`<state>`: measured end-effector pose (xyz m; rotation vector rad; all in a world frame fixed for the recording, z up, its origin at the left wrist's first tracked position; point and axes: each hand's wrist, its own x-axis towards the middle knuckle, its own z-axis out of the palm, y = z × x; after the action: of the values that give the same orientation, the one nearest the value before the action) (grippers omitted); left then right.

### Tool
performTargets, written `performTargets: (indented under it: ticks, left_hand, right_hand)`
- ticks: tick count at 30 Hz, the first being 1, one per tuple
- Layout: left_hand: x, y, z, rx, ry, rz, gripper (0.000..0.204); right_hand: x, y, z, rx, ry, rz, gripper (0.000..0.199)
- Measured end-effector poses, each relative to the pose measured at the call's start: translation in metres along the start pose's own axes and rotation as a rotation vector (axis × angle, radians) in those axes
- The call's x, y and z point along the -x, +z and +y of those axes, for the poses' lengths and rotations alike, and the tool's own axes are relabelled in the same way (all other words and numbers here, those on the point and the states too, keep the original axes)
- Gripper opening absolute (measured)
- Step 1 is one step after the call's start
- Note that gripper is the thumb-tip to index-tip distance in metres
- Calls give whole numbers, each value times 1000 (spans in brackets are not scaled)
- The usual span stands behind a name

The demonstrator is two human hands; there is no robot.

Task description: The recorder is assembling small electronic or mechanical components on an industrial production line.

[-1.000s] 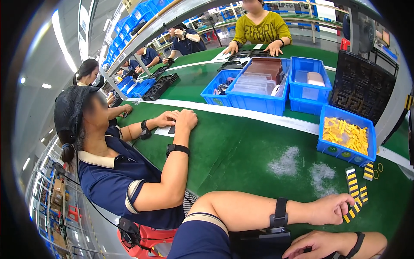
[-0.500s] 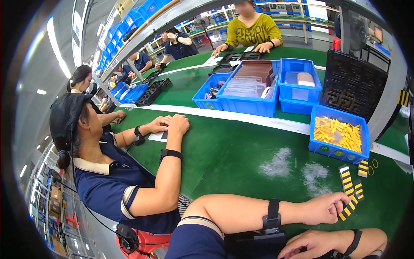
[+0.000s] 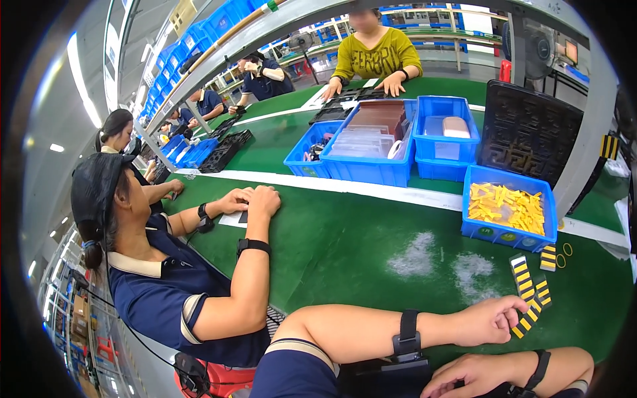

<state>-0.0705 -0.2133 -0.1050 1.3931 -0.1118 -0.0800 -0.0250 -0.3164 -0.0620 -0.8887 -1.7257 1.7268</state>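
Observation:
My left hand (image 3: 490,321) rests low over the green table with its fingers curled in; nothing shows inside them. Its fingertips are right beside several yellow-and-black striped strips (image 3: 522,277), one of which has a white end. From here I cannot tell whether the fingers touch the nearest strip (image 3: 529,317). My right hand (image 3: 470,375) lies palm down at the near edge, fingers loosely apart and holding nothing visible. Both wrists wear black straps. Beyond the strips stands a blue bin of small yellow pieces (image 3: 511,207).
Two thin yellow rubber bands (image 3: 564,255) lie right of the strips. White powdery patches (image 3: 411,256) mark the green tabletop (image 3: 332,259). Farther back stand blue bins (image 3: 371,171) and an upright black tray (image 3: 531,126). A co-worker (image 3: 179,292) sits close on my left; another person faces us.
The whole view has shifted slightly, so the bins and table appear a little further left and up. My two hands keep the same pose beside the striped strips.

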Motion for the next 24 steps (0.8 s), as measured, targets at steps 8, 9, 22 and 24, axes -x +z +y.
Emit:
performTargets:
  ticks: [8,9,22,24]
  left_hand:
    - [0,0,-1,35,-21,-6,50]
    - [0,-1,0,17,-13,-8,50]
    - [-1,-1,-1,13,3,-18,51]
    - [0,-1,-1,14,-6,-10,51]
  right_hand:
    - [0,1,1,-4,-15,-5,18]
    - [0,1,1,-4,-16,-7,18]
    - [0,0,1,4,0,-10,19]
    - [0,-1,0,11,-6,-16,19]
